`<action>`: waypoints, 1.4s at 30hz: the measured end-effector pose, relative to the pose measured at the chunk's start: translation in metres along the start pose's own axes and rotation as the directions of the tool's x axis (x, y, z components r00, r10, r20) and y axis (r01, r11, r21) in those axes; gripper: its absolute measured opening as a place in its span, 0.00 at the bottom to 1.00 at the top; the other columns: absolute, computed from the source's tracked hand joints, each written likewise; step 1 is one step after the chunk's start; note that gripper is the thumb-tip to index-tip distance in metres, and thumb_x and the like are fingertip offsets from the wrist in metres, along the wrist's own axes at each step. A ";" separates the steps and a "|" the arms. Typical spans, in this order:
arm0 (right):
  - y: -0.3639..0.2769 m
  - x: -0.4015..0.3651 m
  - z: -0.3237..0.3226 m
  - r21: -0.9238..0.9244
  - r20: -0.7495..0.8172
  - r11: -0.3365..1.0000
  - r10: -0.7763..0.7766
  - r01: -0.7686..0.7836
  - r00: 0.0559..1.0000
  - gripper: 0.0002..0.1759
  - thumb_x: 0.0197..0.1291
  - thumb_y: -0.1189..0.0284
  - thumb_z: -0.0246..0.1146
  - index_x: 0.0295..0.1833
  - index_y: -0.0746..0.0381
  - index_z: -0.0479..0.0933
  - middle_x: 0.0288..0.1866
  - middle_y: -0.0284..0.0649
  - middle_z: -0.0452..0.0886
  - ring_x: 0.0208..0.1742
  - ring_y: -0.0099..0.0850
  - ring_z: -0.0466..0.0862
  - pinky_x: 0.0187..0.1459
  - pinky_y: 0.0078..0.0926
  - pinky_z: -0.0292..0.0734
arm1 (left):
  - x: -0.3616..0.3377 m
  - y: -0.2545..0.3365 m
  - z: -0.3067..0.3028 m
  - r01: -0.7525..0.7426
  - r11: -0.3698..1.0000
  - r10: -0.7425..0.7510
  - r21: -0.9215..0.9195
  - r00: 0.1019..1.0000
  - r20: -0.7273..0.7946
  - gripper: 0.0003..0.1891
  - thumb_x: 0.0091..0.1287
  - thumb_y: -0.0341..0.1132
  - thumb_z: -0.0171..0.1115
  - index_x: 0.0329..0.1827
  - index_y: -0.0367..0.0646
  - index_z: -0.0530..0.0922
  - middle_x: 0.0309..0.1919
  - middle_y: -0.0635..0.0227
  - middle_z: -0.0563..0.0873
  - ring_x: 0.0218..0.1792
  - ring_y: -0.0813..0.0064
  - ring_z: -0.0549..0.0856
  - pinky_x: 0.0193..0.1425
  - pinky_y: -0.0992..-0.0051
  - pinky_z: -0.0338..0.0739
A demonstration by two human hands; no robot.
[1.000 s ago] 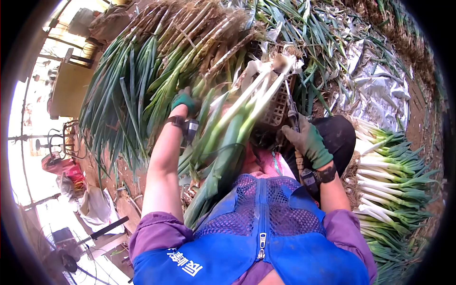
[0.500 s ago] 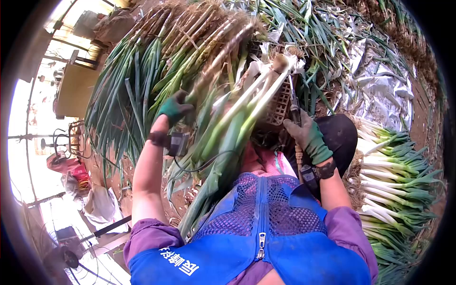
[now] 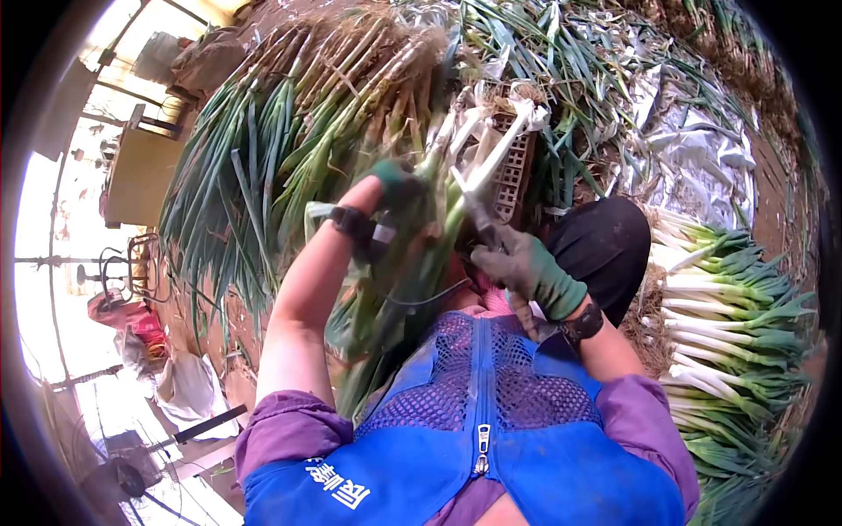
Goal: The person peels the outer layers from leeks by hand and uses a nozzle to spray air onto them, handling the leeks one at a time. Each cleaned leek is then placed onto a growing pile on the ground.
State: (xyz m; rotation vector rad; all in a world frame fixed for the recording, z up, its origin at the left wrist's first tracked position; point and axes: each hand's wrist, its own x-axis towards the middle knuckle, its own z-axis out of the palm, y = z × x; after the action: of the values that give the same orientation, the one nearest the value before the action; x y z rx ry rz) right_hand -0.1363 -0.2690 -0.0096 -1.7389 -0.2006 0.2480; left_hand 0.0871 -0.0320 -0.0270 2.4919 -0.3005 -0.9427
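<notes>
My left hand [image 3: 399, 182], in a green and dark glove, is closed on a long green onion [image 3: 431, 158] whose root end points up and away from me. Leaves trail below this hand, blurred by motion. My right hand [image 3: 519, 266], in a matching glove, grips a thin, long-necked tool [image 3: 478, 215] aimed at the stalks. Its exact kind is blurred. Peeled white green onions [image 3: 502, 156] lie right beside the tool's tip, their root ends over a brown plastic crate [image 3: 511, 180]. The leaves of these stalks run down toward my lap.
Unpeeled green onions [image 3: 254, 158] form a big pile at the left. Cleaned ones [image 3: 710, 324] lie in a row at the right. Loose leaves [image 3: 570, 79] and a crumpled silvery sheet [image 3: 702, 162] cover the ground at the upper right. A fan [image 3: 127, 478] stands at the lower left.
My left hand has moved right and slightly up toward the crate. My right hand has come left and down, and its tool now tilts left across the white stalks.
</notes>
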 end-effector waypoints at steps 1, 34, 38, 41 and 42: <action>-0.014 -0.007 0.005 -0.064 -0.010 0.998 0.010 -0.010 1.000 0.20 0.66 0.63 0.65 0.60 0.61 0.79 0.43 0.43 0.86 0.42 0.35 0.86 0.45 0.30 0.80 | -0.005 0.000 0.003 0.017 0.996 -0.017 -0.091 1.000 0.006 0.27 0.60 0.47 0.76 0.54 0.35 0.85 0.41 0.64 0.89 0.39 0.76 0.85 0.47 0.73 0.82; -0.014 0.086 -0.019 -0.120 0.081 0.880 0.470 -0.459 0.879 0.22 0.66 0.55 0.62 0.45 0.66 0.82 0.30 0.41 0.85 0.33 0.36 0.86 0.40 0.34 0.83 | -0.006 -0.020 0.011 -0.022 0.991 0.002 -0.130 0.989 -0.148 0.22 0.62 0.45 0.67 0.54 0.40 0.86 0.39 0.63 0.90 0.39 0.71 0.87 0.47 0.70 0.82; 0.005 0.039 0.007 -0.055 0.104 0.942 0.335 -0.331 0.936 0.29 0.59 0.48 0.65 0.40 0.68 0.79 0.30 0.44 0.83 0.31 0.35 0.83 0.37 0.34 0.79 | -0.009 -0.009 0.011 -0.049 0.973 0.005 -0.225 0.981 -0.195 0.23 0.61 0.42 0.70 0.56 0.38 0.84 0.40 0.62 0.89 0.43 0.70 0.87 0.51 0.70 0.81; -0.004 0.033 0.006 -0.022 0.129 0.899 0.436 -0.437 0.891 0.28 0.58 0.50 0.66 0.42 0.69 0.80 0.31 0.43 0.83 0.33 0.35 0.85 0.40 0.34 0.80 | 0.025 -0.028 0.013 0.001 0.985 -0.021 -0.175 0.994 -0.111 0.24 0.59 0.42 0.75 0.54 0.37 0.83 0.41 0.63 0.89 0.43 0.71 0.86 0.50 0.70 0.80; -0.004 0.034 0.006 0.001 0.124 0.897 0.438 -0.441 0.891 0.28 0.58 0.50 0.67 0.42 0.69 0.80 0.31 0.43 0.84 0.33 0.34 0.85 0.40 0.33 0.80 | 0.032 -0.029 0.011 0.023 0.993 -0.031 -0.116 0.997 -0.073 0.24 0.58 0.42 0.77 0.53 0.37 0.83 0.41 0.63 0.89 0.43 0.72 0.85 0.50 0.70 0.79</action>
State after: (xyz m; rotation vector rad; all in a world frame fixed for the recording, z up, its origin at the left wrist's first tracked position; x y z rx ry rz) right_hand -0.1055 -0.2539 -0.0084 -1.7256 0.1158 0.6868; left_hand 0.1048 -0.0215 -0.0662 2.4246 -0.1833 -0.8503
